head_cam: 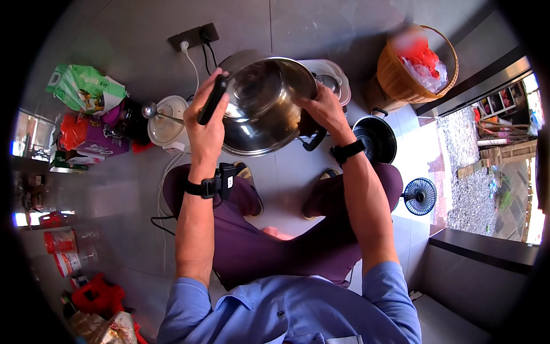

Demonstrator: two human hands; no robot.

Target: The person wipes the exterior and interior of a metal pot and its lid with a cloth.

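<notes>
A large stainless steel pot (253, 124) is held up tilted in front of me, with its shiny round surface in view. My left hand (206, 101) grips its black side handle (213, 99). On the opposite side, my right hand (322, 107) is closed on the pot's rim, above a second black handle (315, 139). Left of the pot, a metal ladle (149, 110) lies across a white lid or plate (165, 129). Behind the pot at right is a pink-and-white basket (339, 71) with metalware in it. A dark pot (374, 139) stands on the floor at right.
A wicker basket (389, 77) with plastic bags stands at the upper right. A small fan (420, 196) is near my right knee. Plugs and cords hang from the wall socket (193, 37). Bags and a purple box (105, 139) are at left, above jars and a red object (99, 296).
</notes>
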